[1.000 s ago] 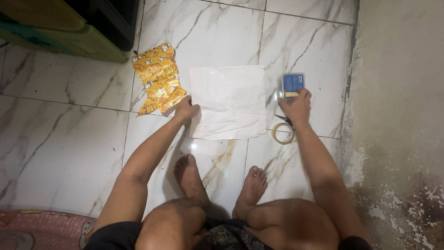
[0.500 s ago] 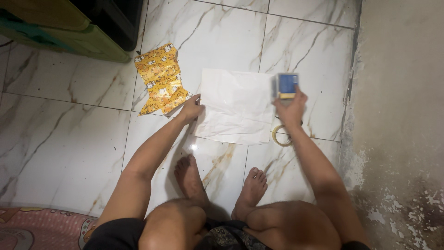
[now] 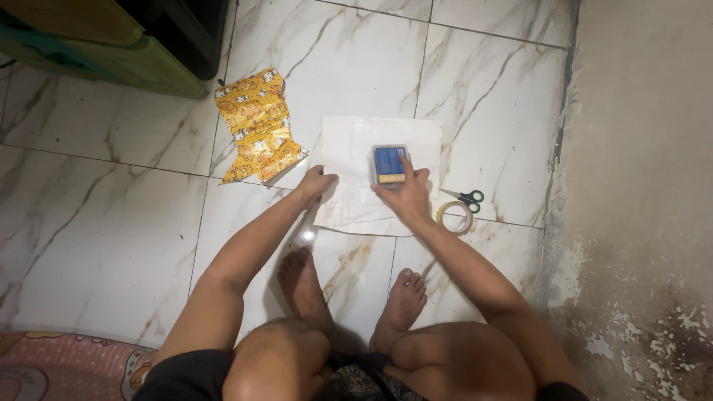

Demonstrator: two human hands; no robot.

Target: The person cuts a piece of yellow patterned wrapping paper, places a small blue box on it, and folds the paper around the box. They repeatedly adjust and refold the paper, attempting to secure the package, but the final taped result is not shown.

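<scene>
Two broad things frame the scene: the marble-tiled floor [image 3: 111, 208] and, on it, a creased white paper sheet [image 3: 349, 148] lying flat in front of the squatting person's feet. Beside the sheet's left edge lies a crumpled piece of yellow patterned wrapping paper [image 3: 256, 126]; to its right, just off the sheet, sit a roll of clear tape [image 3: 454, 217] and small green-handled scissors [image 3: 466, 197].

Near the middle of the sheet rests a small blue box [image 3: 389, 164] in a clear case. It looks light, rigid and smooth-sided, so probably a bit slippery; its short edges seem the surest place to grip. The right hand [image 3: 405, 194] lies at the box's near end, fingers curled around its lower edge and one side, closed on it. The left hand [image 3: 318, 183] presses its fingers, loosely together, on the sheet's left margin, well clear of the box
</scene>
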